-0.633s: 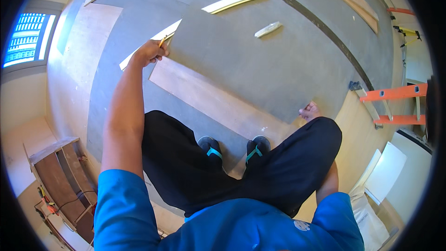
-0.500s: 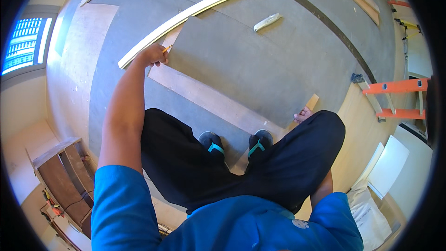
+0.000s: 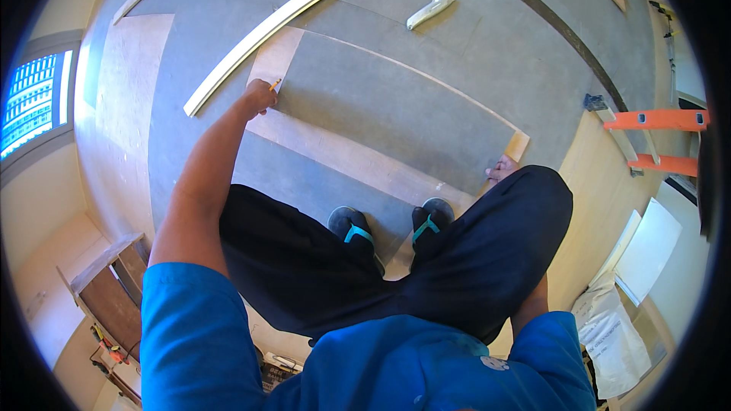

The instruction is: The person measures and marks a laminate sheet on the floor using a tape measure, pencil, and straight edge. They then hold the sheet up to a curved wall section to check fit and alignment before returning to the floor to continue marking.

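A long rectangular grey sheet point(image 3: 388, 103) lies on the floor in front of my feet, over a pale bare-wood area that shows along its sides. My left hand point(image 3: 260, 97) is closed at the sheet's left end. An orange pencil point(image 3: 275, 86) sticks out of its fingers. At the sheet's near right corner, beside my knee, my right hand point(image 3: 501, 169) has its fingers bent around the edge. Beyond that hand a bare strip of wood point(image 3: 517, 146) shows past the sheet's end. My right forearm is mostly hidden behind my leg.
A long white strip point(image 3: 293, 11) lies diagonally beyond my left hand. A pale utility knife point(image 3: 431, 12) rests past the sheet. An orange ladder point(image 3: 659, 120) lies at the right, near a white bag point(image 3: 615, 335). A wooden box point(image 3: 114, 281) stands at lower left.
The grey sheet has shifted toward me, and a thin line of bare wood now shows along its far edge. Both hands stay at its ends. The view has tilted slightly.
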`<action>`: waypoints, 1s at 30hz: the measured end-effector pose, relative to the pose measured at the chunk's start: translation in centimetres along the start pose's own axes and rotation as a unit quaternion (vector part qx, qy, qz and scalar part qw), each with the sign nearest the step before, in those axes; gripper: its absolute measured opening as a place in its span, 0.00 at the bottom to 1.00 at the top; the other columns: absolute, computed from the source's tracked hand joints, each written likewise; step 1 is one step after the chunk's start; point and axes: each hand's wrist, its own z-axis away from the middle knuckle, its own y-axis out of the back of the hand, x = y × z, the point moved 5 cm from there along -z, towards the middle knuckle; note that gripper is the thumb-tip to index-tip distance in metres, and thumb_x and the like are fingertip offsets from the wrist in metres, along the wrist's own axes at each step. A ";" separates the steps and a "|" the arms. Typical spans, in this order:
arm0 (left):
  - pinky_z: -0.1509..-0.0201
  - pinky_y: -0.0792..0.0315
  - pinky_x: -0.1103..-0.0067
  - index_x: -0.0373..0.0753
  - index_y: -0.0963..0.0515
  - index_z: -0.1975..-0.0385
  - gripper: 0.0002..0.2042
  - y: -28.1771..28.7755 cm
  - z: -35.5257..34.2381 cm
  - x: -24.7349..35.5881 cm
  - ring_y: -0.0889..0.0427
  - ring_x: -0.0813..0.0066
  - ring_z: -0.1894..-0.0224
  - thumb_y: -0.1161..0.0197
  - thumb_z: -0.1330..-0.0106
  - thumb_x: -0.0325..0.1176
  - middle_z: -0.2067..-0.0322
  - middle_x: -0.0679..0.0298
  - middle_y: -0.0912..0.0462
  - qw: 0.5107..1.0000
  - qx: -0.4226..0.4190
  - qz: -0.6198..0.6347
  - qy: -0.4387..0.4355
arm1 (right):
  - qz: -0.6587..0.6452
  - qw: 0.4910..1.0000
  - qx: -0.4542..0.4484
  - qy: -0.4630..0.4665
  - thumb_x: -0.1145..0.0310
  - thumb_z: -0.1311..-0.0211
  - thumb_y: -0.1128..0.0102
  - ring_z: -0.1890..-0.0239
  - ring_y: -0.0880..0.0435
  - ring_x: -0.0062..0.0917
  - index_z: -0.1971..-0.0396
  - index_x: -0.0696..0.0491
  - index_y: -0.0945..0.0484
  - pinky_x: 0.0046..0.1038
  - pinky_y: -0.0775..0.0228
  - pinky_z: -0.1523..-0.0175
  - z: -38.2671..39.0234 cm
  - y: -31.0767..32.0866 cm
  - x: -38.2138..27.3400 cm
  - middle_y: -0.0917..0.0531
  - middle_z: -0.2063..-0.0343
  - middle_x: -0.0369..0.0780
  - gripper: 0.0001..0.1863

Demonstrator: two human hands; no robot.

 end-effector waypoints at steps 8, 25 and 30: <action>0.73 0.25 0.66 0.29 0.18 0.69 0.10 -0.9 -0.5 0.1 0.16 0.62 0.76 0.32 0.37 0.33 0.76 0.51 0.17 0.998 0.018 -0.053 -0.012 | 0.070 0.996 0.062 0.009 0.59 0.35 0.23 0.79 0.19 0.21 0.67 0.55 0.26 0.27 0.26 0.73 2.0 -1.1 -4.3 0.18 0.77 0.38 0.20; 0.82 0.40 0.71 0.33 0.22 0.68 0.09 -1.5 -0.6 -1.2 0.32 0.73 0.82 0.32 0.34 0.32 0.79 0.63 0.28 0.993 -0.081 0.068 -0.043 | 0.066 0.991 0.092 -0.070 0.48 0.34 0.26 0.65 0.11 0.27 0.48 0.62 0.27 0.31 0.18 0.62 2.3 -0.1 -3.7 0.14 0.63 0.46 0.33; 0.81 0.38 0.71 0.33 0.21 0.67 0.10 -1.5 -0.2 -0.2 0.31 0.73 0.81 0.32 0.33 0.34 0.79 0.63 0.27 0.996 -0.059 0.062 -0.030 | 0.045 0.983 0.164 -0.063 0.48 0.38 0.23 0.70 0.12 0.27 0.53 0.60 0.25 0.31 0.17 0.67 2.6 0.3 -3.0 0.14 0.67 0.44 0.31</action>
